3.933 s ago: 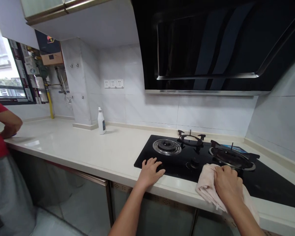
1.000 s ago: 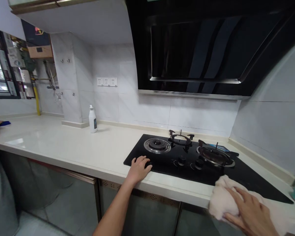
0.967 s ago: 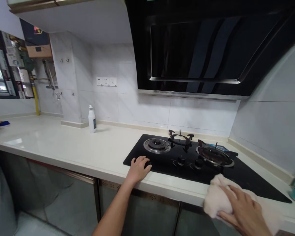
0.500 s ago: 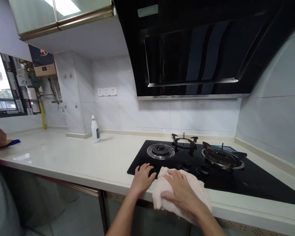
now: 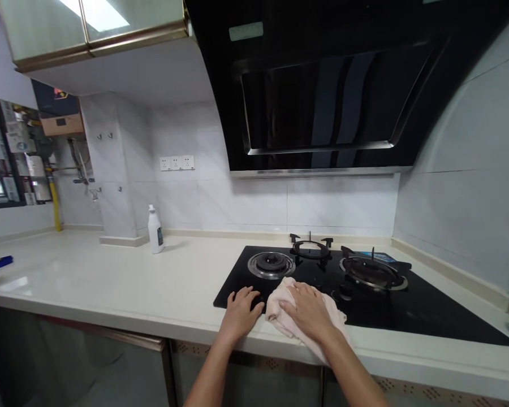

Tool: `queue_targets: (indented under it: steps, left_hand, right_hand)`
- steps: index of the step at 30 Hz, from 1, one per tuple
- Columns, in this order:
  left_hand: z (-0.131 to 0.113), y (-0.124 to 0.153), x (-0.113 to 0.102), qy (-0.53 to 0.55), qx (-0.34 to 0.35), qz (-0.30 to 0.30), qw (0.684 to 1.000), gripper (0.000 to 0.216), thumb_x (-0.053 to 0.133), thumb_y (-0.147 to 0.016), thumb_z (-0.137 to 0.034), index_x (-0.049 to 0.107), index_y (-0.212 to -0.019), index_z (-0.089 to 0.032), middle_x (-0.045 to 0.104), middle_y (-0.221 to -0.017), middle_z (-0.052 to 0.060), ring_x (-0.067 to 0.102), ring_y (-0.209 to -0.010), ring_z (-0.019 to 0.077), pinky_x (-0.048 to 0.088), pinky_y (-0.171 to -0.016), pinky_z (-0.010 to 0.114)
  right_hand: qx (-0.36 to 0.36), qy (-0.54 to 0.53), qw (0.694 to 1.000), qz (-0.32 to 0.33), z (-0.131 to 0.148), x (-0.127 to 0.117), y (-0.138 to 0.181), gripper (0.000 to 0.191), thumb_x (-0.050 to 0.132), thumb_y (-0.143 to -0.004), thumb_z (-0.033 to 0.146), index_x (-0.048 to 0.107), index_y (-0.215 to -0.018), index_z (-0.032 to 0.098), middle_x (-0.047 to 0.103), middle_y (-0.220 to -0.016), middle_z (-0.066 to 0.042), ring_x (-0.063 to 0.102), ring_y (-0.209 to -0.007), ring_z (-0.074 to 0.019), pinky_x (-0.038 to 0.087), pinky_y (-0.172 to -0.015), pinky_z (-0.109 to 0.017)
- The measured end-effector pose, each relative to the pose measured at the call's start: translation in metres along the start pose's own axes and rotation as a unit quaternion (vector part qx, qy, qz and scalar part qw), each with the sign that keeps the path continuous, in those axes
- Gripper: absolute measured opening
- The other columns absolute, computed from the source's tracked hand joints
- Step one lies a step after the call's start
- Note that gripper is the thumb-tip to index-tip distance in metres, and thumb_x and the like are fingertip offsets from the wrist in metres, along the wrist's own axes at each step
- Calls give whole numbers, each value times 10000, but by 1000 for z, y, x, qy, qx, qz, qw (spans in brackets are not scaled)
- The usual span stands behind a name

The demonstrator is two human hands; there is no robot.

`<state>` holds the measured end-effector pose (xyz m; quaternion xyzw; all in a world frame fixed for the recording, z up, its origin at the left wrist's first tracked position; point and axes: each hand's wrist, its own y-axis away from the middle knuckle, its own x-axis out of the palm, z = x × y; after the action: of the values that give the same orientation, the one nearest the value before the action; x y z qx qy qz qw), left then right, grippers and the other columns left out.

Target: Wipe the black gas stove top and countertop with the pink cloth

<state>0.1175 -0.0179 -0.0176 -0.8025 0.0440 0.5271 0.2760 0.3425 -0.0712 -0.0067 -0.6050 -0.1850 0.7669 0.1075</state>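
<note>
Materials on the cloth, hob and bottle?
Cloth: soft, matte fabric, maybe cotton; it bunches in loose folds.
Hob: probably glass, glossy black; smooth, flat face with a faint sheen, though coated metal isn't ruled out.
Bottle: likely plastic, opaque white; moulded-looking neck and matching white cap.

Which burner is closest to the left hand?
The left burner on the black stovetop, with silver rings; the right burner is farther across from the left hand.
</note>
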Motion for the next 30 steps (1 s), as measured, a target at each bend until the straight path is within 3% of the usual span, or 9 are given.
queue_targets:
  steps: [9,16,22,30]
  left_hand:
    - [-3,1,-4,0,-2,9,1000,347,525,-992,-382,646,-1292,-255,544,-1505,104,447,-1437,269,240,-1223,567]
    - [-2,1,-5,-7,-5,9,1000,346,531,-988,-377,644,-1296,-265,541,-1511,90,446,-1439,276,246,-1224,561]
    - [-3,1,-5,1,-9,8,1000,340,533,-982,-377,650,-1283,-270,547,-1506,82,440,-1444,273,238,-1228,561]
    - [-3,1,-3,8,-2,3,1000,339,530,-983,-378,654,-1273,-253,547,-1504,100,440,-1442,274,230,-1222,579]
  right_hand:
    - [6,-10,1000,29,-2,1,12,572,420,-1002,586,528,-1459,259,424,-1585,-86,308,-1468,-304,203,-1181,-503]
    - [-16,-52,996,67,-22,-18,26,579,423,-988,596,528,-1461,279,414,-1594,-49,315,-1469,-276,208,-1200,-481]
    - [-2,-61,995,78,-59,-28,47,572,486,-939,609,560,-1429,323,406,-1599,-19,346,-1452,-277,238,-1205,-468]
    - [30,-26,999,11,-129,-29,79,594,472,-925,660,613,-1373,297,473,-1549,-46,423,-1401,-300,324,-1166,-475]
